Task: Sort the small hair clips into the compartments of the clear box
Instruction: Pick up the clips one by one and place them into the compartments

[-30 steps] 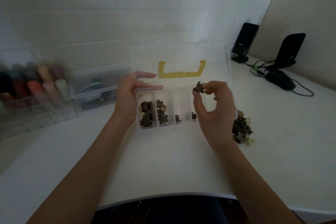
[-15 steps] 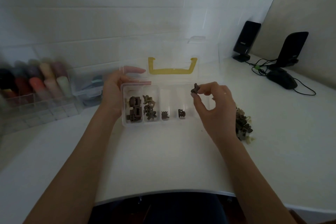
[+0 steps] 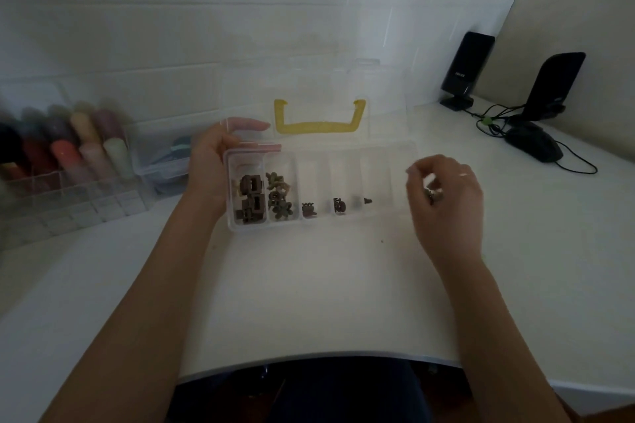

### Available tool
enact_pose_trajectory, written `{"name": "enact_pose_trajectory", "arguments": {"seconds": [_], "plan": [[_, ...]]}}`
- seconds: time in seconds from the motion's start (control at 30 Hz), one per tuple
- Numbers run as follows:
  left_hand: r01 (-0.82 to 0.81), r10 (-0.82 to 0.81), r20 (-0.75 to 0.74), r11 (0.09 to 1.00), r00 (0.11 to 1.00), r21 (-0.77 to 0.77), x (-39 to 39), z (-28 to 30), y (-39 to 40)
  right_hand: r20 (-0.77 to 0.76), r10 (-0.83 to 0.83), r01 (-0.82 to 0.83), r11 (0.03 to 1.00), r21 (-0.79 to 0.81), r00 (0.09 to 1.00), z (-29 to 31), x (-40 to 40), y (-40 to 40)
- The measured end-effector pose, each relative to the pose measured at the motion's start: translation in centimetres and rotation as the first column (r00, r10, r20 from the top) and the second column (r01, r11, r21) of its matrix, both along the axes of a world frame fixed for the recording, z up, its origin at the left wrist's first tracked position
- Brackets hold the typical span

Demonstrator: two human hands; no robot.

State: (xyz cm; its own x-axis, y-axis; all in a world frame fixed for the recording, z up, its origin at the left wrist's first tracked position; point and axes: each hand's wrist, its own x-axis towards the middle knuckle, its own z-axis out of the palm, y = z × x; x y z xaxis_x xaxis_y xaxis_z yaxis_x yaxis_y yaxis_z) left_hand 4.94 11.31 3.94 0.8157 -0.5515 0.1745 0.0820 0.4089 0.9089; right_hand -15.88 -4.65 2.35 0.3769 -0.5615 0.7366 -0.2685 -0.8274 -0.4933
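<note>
**Fifth compartment has its first clip, right hand over the pile**

The left hand (image 3: 213, 165) is gripping the left end of the clear box (image 3: 409, 151), fingers curling over its back edge, thumb side against the wall, steadying it on the desk (image 3: 309, 285). The lid is standing open behind, yellow handle (image 3: 318, 118) showing through it. Five compartments are holding clips: a heap of blocky brown ones (image 3: 252, 197) at far left, flower-shaped ones (image 3: 280, 194) next, then single clips in the third, fourth and fifth (image 3: 367, 201).

The right hand (image 3: 446, 196) is hovering just beside the box's right end, fingers curling down over the loose pile (image 3: 433, 194), which is mostly hiding beneath it. Whether it is pinching a clip there, I cannot tell.

These clips look tiny, light, hard plastic, probably springy and quick to skitter away. A fingertip pinch across the body, thumb against forefinger, looks the safest hold, dropping each low into its compartment.
</note>
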Motion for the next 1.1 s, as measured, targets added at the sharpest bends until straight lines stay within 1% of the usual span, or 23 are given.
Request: {"name": "enact_pose_trajectory", "arguments": {"seconds": [0.07,0.13,0.17,0.23,0.3,0.37,0.47,0.6,0.67,0.73,0.83,0.9,0.97,1.03,1.1], "plan": [[0.01,-0.01,-0.003,1.0,1.0,0.002,0.1,-0.1,0.0,-0.105,-0.169,0.174,0.984,0.037,0.98,-0.4,-1.1,-0.7],[0.018,-0.018,-0.009,1.0,1.0,0.014,0.1,-0.1,-0.1,-0.238,-0.312,0.339,0.937,0.08,0.92,-0.8,-1.7,-1.3],[0.022,-0.021,-0.01,1.0,1.0,0.017,0.0,0.0,-0.1,-0.334,-0.34,0.4,0.908,0.128,0.879,-1.0,-1.8,-1.6],[0.033,-0.033,-0.006,0.999,0.999,0.018,-0.1,0.0,-0.1,-0.537,-0.288,0.474,0.846,0.245,0.793,-1.4,-1.8,-1.9],[0.04,-0.04,0.001,0.999,0.999,0.019,-0.1,0.0,-0.1,-0.636,-0.197,0.476,0.825,0.304,0.747,-1.8,-1.7,-2.2],[0.033,-0.033,0.001,0.999,0.999,0.016,-0.1,0.0,-0.1,-0.637,-0.155,0.432,0.849,0.305,0.755,-1.8,-1.6,-2.2],[0.025,-0.025,0.0,1.0,1.0,0.017,-0.3,0.2,0.0,-0.547,-0.098,0.341,0.867,0.363,0.831,-1.6,-1.5,-2.0],[-0.025,0.025,-0.064,1.0,0.998,0.0,-0.5,0.3,0.0,-0.469,-0.074,0.281,0.878,0.388,0.88,-1.8,-1.3,-1.9],[-0.062,0.059,-0.11,0.998,0.992,-0.023,-0.6,0.4,0.2,-0.449,-0.097,0.286,0.882,0.375,0.888,-1.6,-1.0,-2.3],[-0.101,0.089,-0.172,0.993,0.981,-0.061,-0.6,0.5,0.4,-0.47,-0.096,0.288,0.888,0.357,0.877,-1.3,-0.8,-3.0],[-0.117,0.079,-0.254,0.984,0.964,-0.137,-0.6,0.6,0.5,-0.525,-0.04,0.303,0.852,0.427,0.85,-1.0,-1.5,-4.2],[-0.139,0.086,-0.289,0.976,0.953,-0.17,-0.5,0.7,0.4,-0.576,0.052,0.263,0.854,0.45,0.816,-1.1,-1.9,-4.8],[-0.173,0.107,-0.311,0.966,0.944,-0.19,-0.3,0.7,0.3,-0.601,0.199,0.133,0.877,0.462,0.774,-1.3,-1.6,-5.1],[-0.188,0.112,-0.324,0.959,0.939,-0.212,-0.4,0.7,0.1,-0.531,0.339,-0.017,0.854,0.52,0.776,-1.2,-1.0,-4.9],[-0.187,0.108,-0.318,0.956,0.942,-0.227,-0.5,0.7,-0.1,-0.425,0.424,-0.115,0.803,0.584,0.8,-1.2,-0.4,-4.1]]}}
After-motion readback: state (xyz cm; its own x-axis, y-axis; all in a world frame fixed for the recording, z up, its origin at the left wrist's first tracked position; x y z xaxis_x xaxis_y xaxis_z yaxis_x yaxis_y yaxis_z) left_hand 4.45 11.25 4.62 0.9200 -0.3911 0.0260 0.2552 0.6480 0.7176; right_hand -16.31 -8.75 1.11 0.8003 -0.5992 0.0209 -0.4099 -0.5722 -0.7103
